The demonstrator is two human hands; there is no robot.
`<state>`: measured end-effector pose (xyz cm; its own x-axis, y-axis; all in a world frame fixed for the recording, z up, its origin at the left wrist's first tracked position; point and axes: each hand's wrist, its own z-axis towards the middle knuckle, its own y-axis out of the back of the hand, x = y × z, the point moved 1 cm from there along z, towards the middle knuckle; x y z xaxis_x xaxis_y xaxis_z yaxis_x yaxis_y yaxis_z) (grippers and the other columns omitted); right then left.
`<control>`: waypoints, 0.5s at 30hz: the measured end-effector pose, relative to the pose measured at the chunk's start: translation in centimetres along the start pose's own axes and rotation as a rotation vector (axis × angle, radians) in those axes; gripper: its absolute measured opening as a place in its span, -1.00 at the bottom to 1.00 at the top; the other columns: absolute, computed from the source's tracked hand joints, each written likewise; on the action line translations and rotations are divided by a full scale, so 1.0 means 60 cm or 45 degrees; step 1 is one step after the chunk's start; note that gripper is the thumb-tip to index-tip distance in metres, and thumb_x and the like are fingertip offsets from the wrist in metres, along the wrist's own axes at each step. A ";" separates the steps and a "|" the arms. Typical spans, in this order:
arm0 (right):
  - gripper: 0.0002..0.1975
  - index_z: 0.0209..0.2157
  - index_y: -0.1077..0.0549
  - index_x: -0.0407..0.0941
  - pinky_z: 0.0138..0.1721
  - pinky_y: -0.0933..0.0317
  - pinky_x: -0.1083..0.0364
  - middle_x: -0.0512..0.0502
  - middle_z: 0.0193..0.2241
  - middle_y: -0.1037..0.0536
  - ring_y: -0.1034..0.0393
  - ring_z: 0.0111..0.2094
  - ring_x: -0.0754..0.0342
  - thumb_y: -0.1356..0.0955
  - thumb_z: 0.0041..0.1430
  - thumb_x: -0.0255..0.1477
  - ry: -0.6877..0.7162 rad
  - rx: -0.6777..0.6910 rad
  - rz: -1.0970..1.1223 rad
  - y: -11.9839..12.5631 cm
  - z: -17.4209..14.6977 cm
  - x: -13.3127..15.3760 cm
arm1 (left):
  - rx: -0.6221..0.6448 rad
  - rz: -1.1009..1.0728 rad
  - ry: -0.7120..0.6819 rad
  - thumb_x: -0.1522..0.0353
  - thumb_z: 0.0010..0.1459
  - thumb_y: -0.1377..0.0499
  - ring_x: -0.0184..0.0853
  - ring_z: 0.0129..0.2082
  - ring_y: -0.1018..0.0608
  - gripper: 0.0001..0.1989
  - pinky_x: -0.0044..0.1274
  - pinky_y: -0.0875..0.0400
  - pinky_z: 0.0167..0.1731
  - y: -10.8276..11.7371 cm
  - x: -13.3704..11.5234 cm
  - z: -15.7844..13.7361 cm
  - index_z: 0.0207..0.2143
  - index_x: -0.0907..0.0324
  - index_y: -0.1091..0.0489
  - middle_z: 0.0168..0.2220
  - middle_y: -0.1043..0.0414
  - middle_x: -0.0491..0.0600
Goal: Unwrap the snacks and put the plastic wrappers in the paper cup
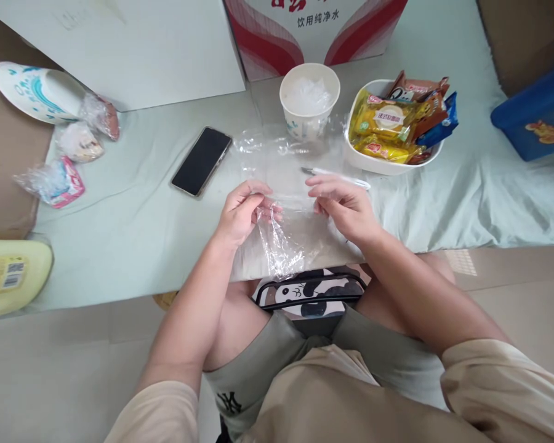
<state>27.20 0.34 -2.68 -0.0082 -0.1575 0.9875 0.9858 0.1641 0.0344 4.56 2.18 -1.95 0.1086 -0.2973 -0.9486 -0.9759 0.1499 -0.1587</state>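
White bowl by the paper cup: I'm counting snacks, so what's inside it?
The white bowl holds wrapped snacks, yellow, brown and blue packets piled above the rim. Anything beneath them is covered.

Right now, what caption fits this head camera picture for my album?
Both hands, left hand and right hand, pinch a clear plastic bag near a phone and snack bowl.

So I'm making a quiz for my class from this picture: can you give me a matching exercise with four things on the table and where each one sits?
Things:
1. black smartphone
2. white paper cup
3. white bowl of wrapped snacks
4. clear plastic bag

Places:
A. pinched between the left hand and right hand
B. right of the cup
C. left of the hands, lying flat
D. before the red-and-white carton

Pairs: 1-C, 2-D, 3-B, 4-A
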 end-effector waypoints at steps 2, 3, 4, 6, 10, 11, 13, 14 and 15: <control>-0.80 -0.44 -0.58 -0.05 0.03 -0.44 -0.11 -0.10 -0.07 -0.60 -0.51 -0.01 -0.05 -0.43 0.22 -0.26 0.024 -0.013 0.033 0.004 0.000 -0.001 | -0.007 -0.035 -0.031 0.24 0.08 -0.30 -0.30 -0.56 -0.64 -0.81 -0.54 -0.55 -0.57 0.003 -0.001 0.000 -0.40 0.16 -0.41 -0.54 -0.54 -0.11; -0.80 -0.49 -0.55 -0.06 0.12 -0.38 -0.14 -0.10 -0.06 -0.59 -0.47 0.08 -0.08 -0.46 0.18 -0.29 0.016 -0.019 0.052 0.005 0.001 0.000 | -0.001 -0.044 -0.045 0.22 0.07 -0.32 -0.30 -0.55 -0.65 -0.78 -0.53 -0.56 -0.55 0.005 -0.002 0.000 -0.42 0.17 -0.41 -0.53 -0.56 -0.09; -0.81 -0.52 -0.53 -0.06 0.17 -0.34 -0.16 -0.10 -0.04 -0.58 -0.44 0.13 -0.10 -0.48 0.13 -0.33 -0.011 -0.022 0.074 0.005 0.001 0.000 | 0.009 -0.047 -0.051 0.21 0.06 -0.33 -0.29 -0.54 -0.66 -0.76 -0.52 -0.58 -0.53 0.007 -0.002 -0.001 -0.44 0.18 -0.42 -0.52 -0.57 -0.08; -0.82 -0.54 -0.48 -0.08 0.18 -0.32 -0.16 -0.09 0.03 -0.54 -0.41 0.16 -0.11 -0.47 0.09 -0.39 -0.104 -0.034 0.110 0.004 0.000 0.001 | 0.023 -0.043 -0.054 0.20 0.04 -0.34 -0.26 -0.51 -0.67 -0.76 -0.50 -0.59 -0.51 0.012 -0.003 -0.002 -0.45 0.18 -0.45 -0.51 -0.57 -0.06; -0.82 -0.51 -0.37 -0.09 0.01 -0.39 -0.10 -0.10 0.08 -0.49 -0.42 0.11 -0.09 -0.42 0.10 -0.41 -0.286 -0.110 0.173 -0.002 0.001 0.000 | 0.021 0.009 -0.072 0.18 0.03 -0.34 -0.22 -0.46 -0.68 -0.76 -0.46 -0.58 -0.49 0.018 -0.003 -0.004 -0.44 0.17 -0.49 -0.50 -0.56 -0.06; -0.82 -0.50 -0.35 -0.09 -0.04 -0.40 -0.08 -0.10 0.09 -0.49 -0.44 0.07 -0.07 -0.41 0.11 -0.41 -0.323 -0.136 0.196 -0.002 0.002 -0.001 | 0.005 0.037 -0.095 0.18 0.03 -0.35 -0.24 -0.45 -0.67 -0.76 -0.47 -0.57 -0.48 0.019 -0.003 -0.004 -0.45 0.17 -0.49 -0.48 -0.56 -0.06; -0.83 -0.49 -0.31 -0.09 -0.12 -0.40 -0.04 -0.09 0.11 -0.48 -0.45 0.00 -0.04 -0.39 0.10 -0.40 -0.374 -0.182 0.232 -0.002 0.002 -0.004 | -0.032 0.128 -0.154 0.23 0.04 -0.35 -0.28 -0.44 -0.64 -0.81 -0.49 -0.53 -0.45 0.021 -0.004 -0.006 -0.45 0.16 -0.53 -0.46 -0.57 -0.05; -0.83 -0.48 -0.29 -0.09 -0.13 -0.39 -0.03 -0.09 0.11 -0.49 -0.44 -0.01 -0.04 -0.37 0.10 -0.40 -0.383 -0.199 0.235 -0.001 0.003 -0.006 | -0.044 0.182 -0.189 0.27 0.04 -0.34 -0.30 -0.43 -0.63 -0.86 -0.50 -0.52 -0.43 0.021 -0.004 -0.006 -0.46 0.16 -0.55 -0.45 -0.58 -0.04; -0.84 -0.48 -0.27 -0.09 -0.12 -0.39 -0.04 -0.09 0.11 -0.49 -0.44 0.00 -0.04 -0.36 0.09 -0.41 -0.381 -0.208 0.227 0.000 0.004 -0.008 | -0.050 0.234 -0.226 0.32 0.04 -0.32 -0.31 -0.41 -0.62 -0.91 -0.51 -0.50 -0.41 0.023 -0.004 -0.007 -0.46 0.16 -0.57 -0.43 -0.59 -0.04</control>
<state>27.19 0.63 -3.10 0.1408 0.1548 0.9779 0.9898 0.0018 -0.1428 3.14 2.07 -1.83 -0.0433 -0.0977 -0.9943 -0.9885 0.1487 0.0284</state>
